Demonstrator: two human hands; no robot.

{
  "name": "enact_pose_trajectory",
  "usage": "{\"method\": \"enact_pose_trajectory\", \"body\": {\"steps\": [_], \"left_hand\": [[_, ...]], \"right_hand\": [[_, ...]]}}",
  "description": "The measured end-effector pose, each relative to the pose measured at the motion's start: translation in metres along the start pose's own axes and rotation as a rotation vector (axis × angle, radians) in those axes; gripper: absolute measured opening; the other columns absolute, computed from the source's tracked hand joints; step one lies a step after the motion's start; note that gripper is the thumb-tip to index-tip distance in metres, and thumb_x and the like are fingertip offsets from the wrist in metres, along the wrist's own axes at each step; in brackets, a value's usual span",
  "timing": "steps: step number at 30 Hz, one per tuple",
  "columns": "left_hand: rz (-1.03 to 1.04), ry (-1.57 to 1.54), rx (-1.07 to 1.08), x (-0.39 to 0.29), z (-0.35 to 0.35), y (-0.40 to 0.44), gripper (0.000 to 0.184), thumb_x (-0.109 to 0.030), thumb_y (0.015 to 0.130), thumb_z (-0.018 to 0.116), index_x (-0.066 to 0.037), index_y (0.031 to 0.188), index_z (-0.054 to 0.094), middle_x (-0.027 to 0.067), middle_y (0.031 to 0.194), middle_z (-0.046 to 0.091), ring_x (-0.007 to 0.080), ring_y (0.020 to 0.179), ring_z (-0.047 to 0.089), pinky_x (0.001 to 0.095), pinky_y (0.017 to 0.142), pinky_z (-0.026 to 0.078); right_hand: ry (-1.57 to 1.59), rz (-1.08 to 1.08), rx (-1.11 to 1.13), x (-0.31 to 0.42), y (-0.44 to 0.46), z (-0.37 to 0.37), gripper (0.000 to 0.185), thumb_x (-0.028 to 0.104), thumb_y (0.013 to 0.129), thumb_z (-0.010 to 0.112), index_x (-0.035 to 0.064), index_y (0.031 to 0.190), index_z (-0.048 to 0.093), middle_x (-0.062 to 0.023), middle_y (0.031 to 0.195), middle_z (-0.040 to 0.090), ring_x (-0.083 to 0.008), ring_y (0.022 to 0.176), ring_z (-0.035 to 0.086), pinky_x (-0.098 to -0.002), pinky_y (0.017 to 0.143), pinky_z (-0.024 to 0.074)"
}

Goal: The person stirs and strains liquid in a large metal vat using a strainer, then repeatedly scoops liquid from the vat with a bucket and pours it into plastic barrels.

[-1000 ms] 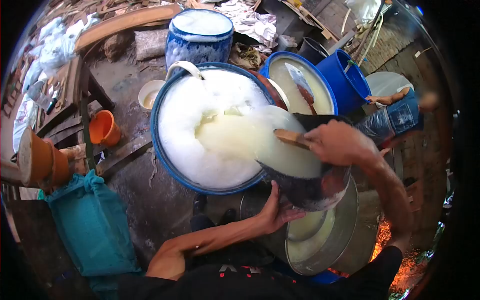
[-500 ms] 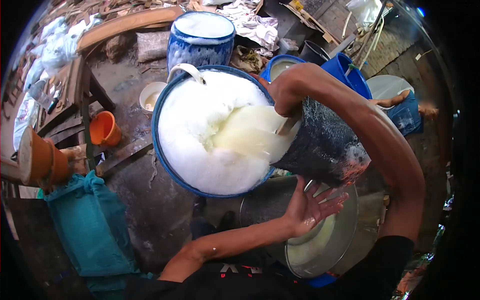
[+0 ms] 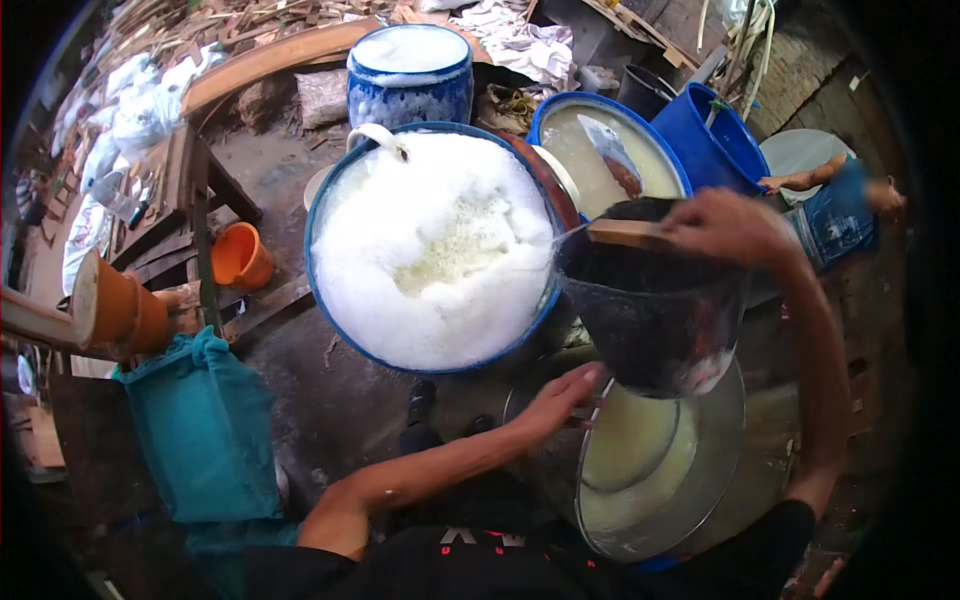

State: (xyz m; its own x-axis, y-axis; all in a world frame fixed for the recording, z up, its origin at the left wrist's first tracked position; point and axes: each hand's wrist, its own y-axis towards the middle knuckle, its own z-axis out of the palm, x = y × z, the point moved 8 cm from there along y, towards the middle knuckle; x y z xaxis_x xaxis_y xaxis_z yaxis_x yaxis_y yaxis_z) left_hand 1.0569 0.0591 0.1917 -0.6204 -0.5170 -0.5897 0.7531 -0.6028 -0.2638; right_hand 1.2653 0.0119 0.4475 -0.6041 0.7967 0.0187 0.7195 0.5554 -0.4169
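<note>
My right hand (image 3: pixel 728 228) is closed round the wooden handle (image 3: pixel 625 233) of a dark, stained bucket (image 3: pixel 650 325). The bucket hangs tilted between a blue-rimmed tub (image 3: pixel 318 290) and a metal basin (image 3: pixel 738 440). White foam (image 3: pixel 400 210) fills the tub, with yellowish liquid showing in its middle. Just left of the bucket's lower side, my left hand (image 3: pixel 560 400) is held with its fingers apart, gripping nothing. Pale yellow liquid lies in the basin, below the bucket.
Behind the tub stand a foam-topped blue barrel (image 3: pixel 410 98), a round blue container (image 3: pixel 690 180) of cloudy liquid and a blue bin (image 3: pixel 712 140). Another person (image 3: pixel 835 205) is at the right. Orange buckets (image 3: pixel 240 257) and a teal sack (image 3: pixel 205 430) are at the left.
The bucket has gone from tipped over the tub, pouring, to more upright beside it. My right arm has swung back right and lowered. The pale stream has stopped, and the view has shifted slightly.
</note>
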Motion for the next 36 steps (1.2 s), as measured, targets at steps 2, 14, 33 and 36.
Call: {"method": "enact_pose_trajectory", "body": {"steps": [2,14,33,36], "left_hand": [[0.103,0.479,-0.046,0.010,-0.035,-0.017,0.050,-0.039,0.103,0.054,-0.006,0.141,0.052,0.0091,0.136,0.057,0.0223,0.115,0.061,0.0376,0.094,0.051],[-0.419,1.288,-0.924,0.159,-0.362,-0.320,0.038,-0.037,0.091,0.065,0.000,0.094,0.071,0.0199,0.085,0.070,0.0367,0.083,0.069,0.0477,0.076,0.051],[-0.427,1.277,-1.097,0.137,-0.240,-0.322,0.045,-0.036,0.096,0.064,0.005,0.114,0.066,0.0163,0.090,0.073,0.0259,0.083,0.070,0.0374,0.077,0.053],[-0.373,1.264,-1.057,0.133,-0.245,-0.311,0.043,-0.037,0.096,0.064,0.002,0.115,0.066,0.0179,0.096,0.073,0.0281,0.092,0.070,0.0379,0.082,0.053]], "right_hand": [[0.134,0.032,-0.211,-0.041,-0.056,0.033,0.037,0.031,0.093,0.057,0.0031,0.114,0.069,-0.0195,0.095,0.071,-0.0287,0.088,0.071,-0.0398,0.081,0.0525],[0.457,0.904,-0.049,-0.221,-0.286,0.419,0.038,0.021,0.093,0.055,-0.0004,0.124,0.062,-0.0282,0.104,0.069,-0.0428,0.095,0.069,-0.0514,0.085,0.0526],[0.056,0.468,0.322,-0.208,-0.110,0.746,0.024,0.015,0.088,0.059,0.0152,0.102,0.078,-0.0082,0.105,0.075,-0.0283,0.100,0.071,-0.0474,0.077,0.0559],[0.313,0.557,0.132,-0.220,-0.147,0.665,0.031,0.017,0.089,0.056,0.0113,0.116,0.070,-0.0162,0.106,0.073,-0.0325,0.098,0.071,-0.0476,0.082,0.0568]]}}
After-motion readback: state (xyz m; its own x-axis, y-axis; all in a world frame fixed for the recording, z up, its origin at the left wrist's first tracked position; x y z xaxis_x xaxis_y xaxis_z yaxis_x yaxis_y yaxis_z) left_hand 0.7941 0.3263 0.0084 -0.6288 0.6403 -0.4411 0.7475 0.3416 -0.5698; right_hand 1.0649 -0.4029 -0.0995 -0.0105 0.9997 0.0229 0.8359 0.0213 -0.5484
